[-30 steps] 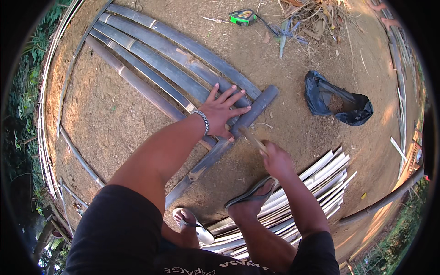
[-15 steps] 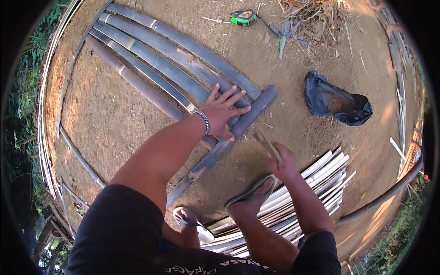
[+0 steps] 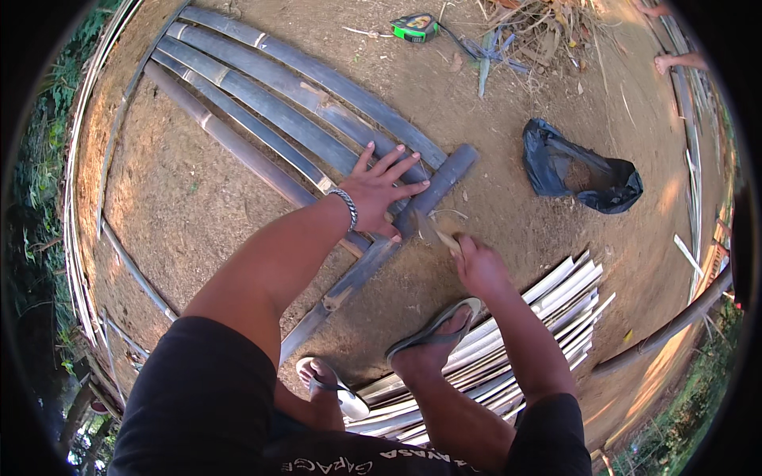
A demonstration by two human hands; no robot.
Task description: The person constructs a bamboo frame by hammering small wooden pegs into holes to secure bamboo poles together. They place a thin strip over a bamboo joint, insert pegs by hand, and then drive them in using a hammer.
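My left hand [image 3: 376, 193] lies with its fingers spread across the ends of the dark bamboo slats [image 3: 278, 119], next to the bamboo crosspiece [image 3: 454, 176] that they run up to. A chain bracelet circles that wrist. In my right hand [image 3: 482, 268] is a wooden-handled tool [image 3: 449, 241], its pale handle gripped in my closed fingers. The tool's thin grey far end is blurred and reaches to the side of the crosspiece, near my left thumb; whether it touches cannot be made out.
A bundle of split bamboo strips [image 3: 508, 341] lies by my sandalled feet. To the right sits a black plastic bag [image 3: 581, 170]. A green tape measure [image 3: 414, 28] and dry debris [image 3: 548, 36] are at the far side. Another person's foot [image 3: 675, 62] shows at the far right.
My right hand has moved slightly left and forward, and the tool has swung down toward the crosspiece. My left hand stays on the slats. The other person's limbs at the far right have shifted.
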